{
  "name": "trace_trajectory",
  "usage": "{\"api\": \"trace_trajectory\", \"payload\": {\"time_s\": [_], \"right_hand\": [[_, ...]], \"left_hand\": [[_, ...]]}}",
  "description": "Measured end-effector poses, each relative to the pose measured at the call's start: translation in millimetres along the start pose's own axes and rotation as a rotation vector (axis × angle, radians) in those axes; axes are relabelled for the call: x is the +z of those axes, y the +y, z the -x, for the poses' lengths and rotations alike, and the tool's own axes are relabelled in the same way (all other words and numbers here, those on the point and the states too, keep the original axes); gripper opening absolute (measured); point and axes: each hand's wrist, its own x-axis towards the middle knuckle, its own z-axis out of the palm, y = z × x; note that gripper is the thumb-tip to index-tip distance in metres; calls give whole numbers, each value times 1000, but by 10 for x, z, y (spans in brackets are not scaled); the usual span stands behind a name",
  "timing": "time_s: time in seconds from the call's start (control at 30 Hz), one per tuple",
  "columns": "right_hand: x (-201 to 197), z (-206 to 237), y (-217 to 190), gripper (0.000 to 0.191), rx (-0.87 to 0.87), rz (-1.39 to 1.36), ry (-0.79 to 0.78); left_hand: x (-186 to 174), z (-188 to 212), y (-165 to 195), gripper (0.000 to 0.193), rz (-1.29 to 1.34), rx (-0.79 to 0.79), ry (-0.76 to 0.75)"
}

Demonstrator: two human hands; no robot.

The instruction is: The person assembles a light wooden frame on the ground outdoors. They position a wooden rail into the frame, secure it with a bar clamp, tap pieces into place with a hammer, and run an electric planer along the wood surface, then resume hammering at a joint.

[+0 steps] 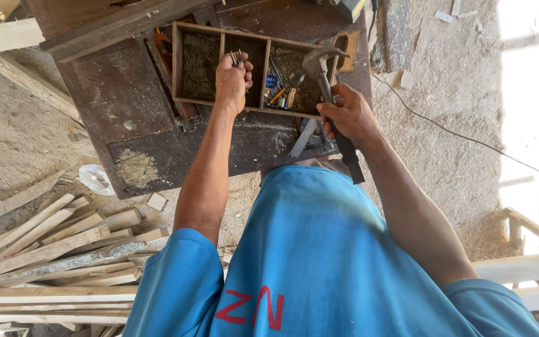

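Note:
My left hand (232, 80) is closed on a small bunch of nails (238, 58), held over the middle compartment of a wooden divided box (178, 62). My right hand (347, 115) grips the black handle of a claw hammer (319, 62), whose steel head hangs over the box's right compartment. The left compartment is full of nails. The right one holds mixed small tools and bits. The box rests on a dark, worn workbench (120, 93).
A pile of rough wooden slats (51, 249) lies on the sawdust floor at lower left, with a crumpled plastic bag (97, 179) beside the bench. A thin cable (456, 134) runs across the floor at right. Pale timber frames (525, 265) stand at lower right.

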Motion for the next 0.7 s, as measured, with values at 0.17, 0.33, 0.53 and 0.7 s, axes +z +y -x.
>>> {"api": "trace_trajectory", "payload": {"time_s": [0.17,0.33,0.53,0.7], "right_hand": [[-35,185,42,15,-152,-85,31],[-362,414,159,18,-278,-143,193],[-1104,1075,690,19,-238,-175,409],[-1694,1808,1566,15,-187,-224,682]], "left_hand": [[196,220,-71,19,115,-137,-295],[1007,691,-196,22,-93,-196,-593],[2189,1408,-575,16,-511,-67,-939],[3130,2031,-1238,28,-702,118,-1318]]}}
